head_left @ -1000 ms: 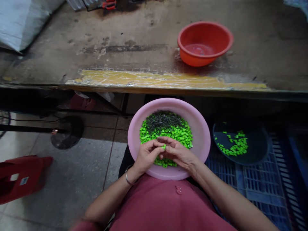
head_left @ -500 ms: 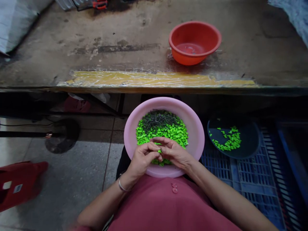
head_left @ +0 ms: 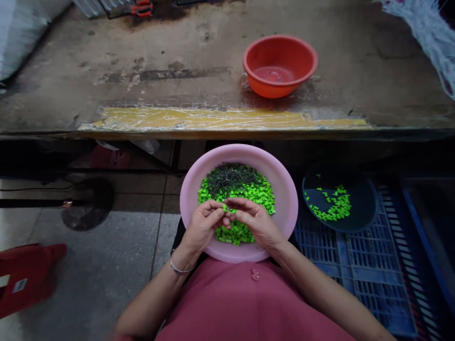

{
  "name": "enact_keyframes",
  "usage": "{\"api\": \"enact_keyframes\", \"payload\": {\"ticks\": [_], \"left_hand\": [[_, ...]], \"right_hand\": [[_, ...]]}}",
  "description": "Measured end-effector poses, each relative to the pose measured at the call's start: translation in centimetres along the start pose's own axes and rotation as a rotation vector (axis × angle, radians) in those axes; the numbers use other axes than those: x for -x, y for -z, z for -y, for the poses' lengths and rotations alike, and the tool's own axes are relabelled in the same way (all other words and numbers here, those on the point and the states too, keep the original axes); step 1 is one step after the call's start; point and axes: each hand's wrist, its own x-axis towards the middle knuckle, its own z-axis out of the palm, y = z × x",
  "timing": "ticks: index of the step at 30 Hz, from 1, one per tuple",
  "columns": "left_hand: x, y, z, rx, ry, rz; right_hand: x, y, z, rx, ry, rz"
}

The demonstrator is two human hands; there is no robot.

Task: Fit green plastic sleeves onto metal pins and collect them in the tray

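Note:
A pink basin [head_left: 287, 199] rests on my lap, filled with several small green plastic pieces [head_left: 259, 194] and a dark heap of thin metal pins [head_left: 227, 174] at its far side. My left hand [head_left: 202, 226] and my right hand [head_left: 256, 221] meet over the near part of the basin. The left fingertips pinch one green piece [head_left: 225, 208]. The right fingers are pinched together against it; what they hold is too small to make out.
A dark round tray [head_left: 362, 208] with more green pieces sits on a blue plastic crate [head_left: 369, 274] at my right. A worn workbench [head_left: 177, 71] ahead carries an orange bowl [head_left: 280, 64]. A red stool [head_left: 24, 277] stands on the floor at left.
The view has shifted a little, so everything sits further left. My hands stay together over the basin, and the green piece now shows at the left fingertips.

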Motion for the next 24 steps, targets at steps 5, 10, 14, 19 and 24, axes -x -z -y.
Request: {"api": "enact_keyframes", "payload": {"ticks": [5,10,14,19,24], "left_hand": [[0.3,0.1,0.5,0.043,0.063,0.017],[0.2,0.5,0.7,0.040,0.106,0.031],[0.2,0.9,0.9,0.009,0.104,0.049],[0.5,1.5,1.7,-0.079,0.025,0.039],[0.8,1.6,1.9,-0.274,-0.099,0.047]], "right_hand": [[0.8,-0.4,0.4,0.433,0.294,-0.155],[1.4,-1.1,0.8,0.702,0.509,-0.161],[1.6,-1.1,0.6,0.886,0.628,-0.070],[1.8,-1.0,0.2,1.018,0.628,-0.044],[2.1,-1.0,0.2,1.111,0.631,-0.042]]}}
